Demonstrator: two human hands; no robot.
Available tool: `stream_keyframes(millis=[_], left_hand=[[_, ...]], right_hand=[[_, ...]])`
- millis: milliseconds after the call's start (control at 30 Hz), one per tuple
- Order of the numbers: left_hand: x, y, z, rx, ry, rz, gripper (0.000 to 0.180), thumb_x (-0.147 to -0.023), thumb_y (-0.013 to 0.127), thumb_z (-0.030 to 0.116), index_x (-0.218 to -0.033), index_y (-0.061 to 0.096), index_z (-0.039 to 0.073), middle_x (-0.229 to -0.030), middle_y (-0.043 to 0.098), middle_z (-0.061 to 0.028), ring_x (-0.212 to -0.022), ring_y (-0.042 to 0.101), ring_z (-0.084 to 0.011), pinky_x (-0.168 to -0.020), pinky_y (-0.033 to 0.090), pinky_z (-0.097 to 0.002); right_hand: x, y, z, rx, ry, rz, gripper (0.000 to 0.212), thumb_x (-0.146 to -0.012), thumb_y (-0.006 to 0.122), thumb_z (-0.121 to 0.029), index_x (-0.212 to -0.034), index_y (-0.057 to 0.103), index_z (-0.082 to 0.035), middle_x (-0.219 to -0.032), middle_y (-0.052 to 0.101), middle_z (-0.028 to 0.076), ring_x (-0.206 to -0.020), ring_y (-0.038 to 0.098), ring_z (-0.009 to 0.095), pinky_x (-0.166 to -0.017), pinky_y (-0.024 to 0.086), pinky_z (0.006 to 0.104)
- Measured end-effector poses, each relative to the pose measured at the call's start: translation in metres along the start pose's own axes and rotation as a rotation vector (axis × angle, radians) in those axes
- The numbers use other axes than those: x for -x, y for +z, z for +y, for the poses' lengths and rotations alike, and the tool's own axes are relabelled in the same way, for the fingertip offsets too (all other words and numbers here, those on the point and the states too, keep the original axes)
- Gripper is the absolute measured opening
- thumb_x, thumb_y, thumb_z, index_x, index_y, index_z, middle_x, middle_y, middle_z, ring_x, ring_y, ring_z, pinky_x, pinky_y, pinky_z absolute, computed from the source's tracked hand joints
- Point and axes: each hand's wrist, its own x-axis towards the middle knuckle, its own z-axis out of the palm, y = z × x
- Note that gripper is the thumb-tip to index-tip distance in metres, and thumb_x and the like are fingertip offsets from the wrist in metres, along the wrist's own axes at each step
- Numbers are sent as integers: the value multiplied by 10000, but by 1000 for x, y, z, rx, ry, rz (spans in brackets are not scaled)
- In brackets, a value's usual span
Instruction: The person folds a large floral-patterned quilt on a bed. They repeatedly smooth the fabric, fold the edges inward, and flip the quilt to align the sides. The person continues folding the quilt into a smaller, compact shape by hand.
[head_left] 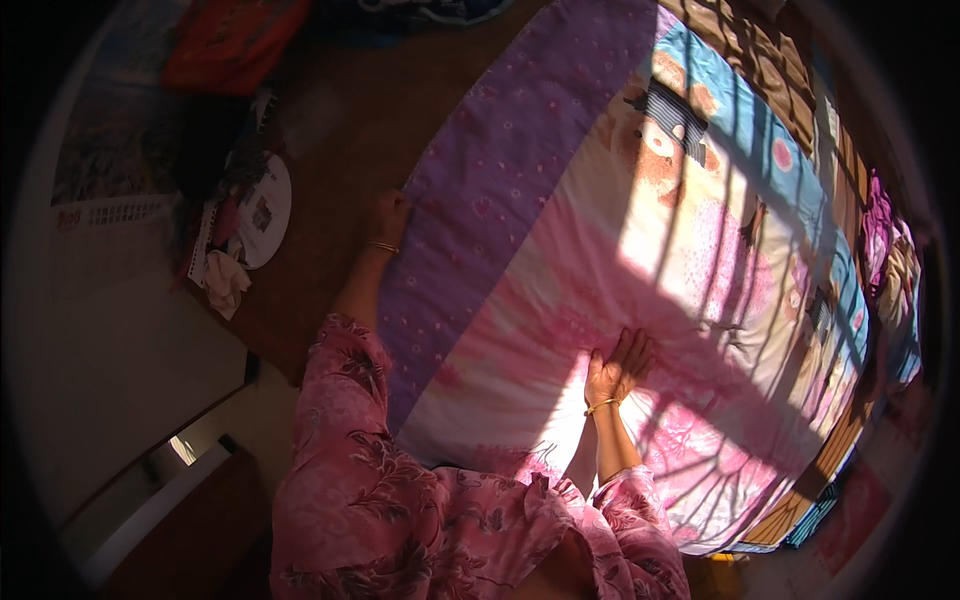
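A large quilt [520, 330] lies spread out, pink and cream in the middle with printed cartoon animals. A purple band [480, 195] runs down its left side, and its far right part is light blue. At the outer edge of that band my left hand [393, 213] is closed, its fingers pinched on the quilt's edge in shadow. My right hand [620, 367] lies flat on the pink middle of the quilt, fingers stretched out, holding nothing. Small creases show in the cloth around it.
A brown surface [320, 160] shows left of the quilt, carrying a white round fan-like card [264, 212] and a crumpled pale cloth [226, 280]. An orange-red item [235, 45] lies at the far left. Bunched pink clothing [878, 235] sits along the right edge. Barred sunlight crosses the quilt.
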Motion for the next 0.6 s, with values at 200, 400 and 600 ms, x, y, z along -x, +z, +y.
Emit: stream_keyframes(millis=[200,400,600], left_hand=[[-5,-2,-8,82,48,0,159,-714,659,103,-772,550,3,-759,601,-166,-699,582,-287,-651,465,-380],[-4,-5,-12,-68,-59,-110,216,-696,720,121,-765,550,8,-735,598,-151,-670,569,-248,-641,466,-363],[-12,-16,-16,159,-48,-34,131,-707,691,107,-716,595,18,-679,600,-133,-657,583,-226,-638,469,-350]], right_hand=[[0,1,2,15,2,13,662,-774,557,-400,-1303,438,-22,-1409,334,228,-1344,219,396,-1095,106,547],[0,1,3,0,-8,24,662,-772,548,-416,-1291,446,-18,-1404,340,230,-1333,236,396,-1094,112,550],[-2,1,3,13,-6,25,657,-794,514,-444,-1286,446,-15,-1401,343,223,-1325,249,397,-1085,135,557]])
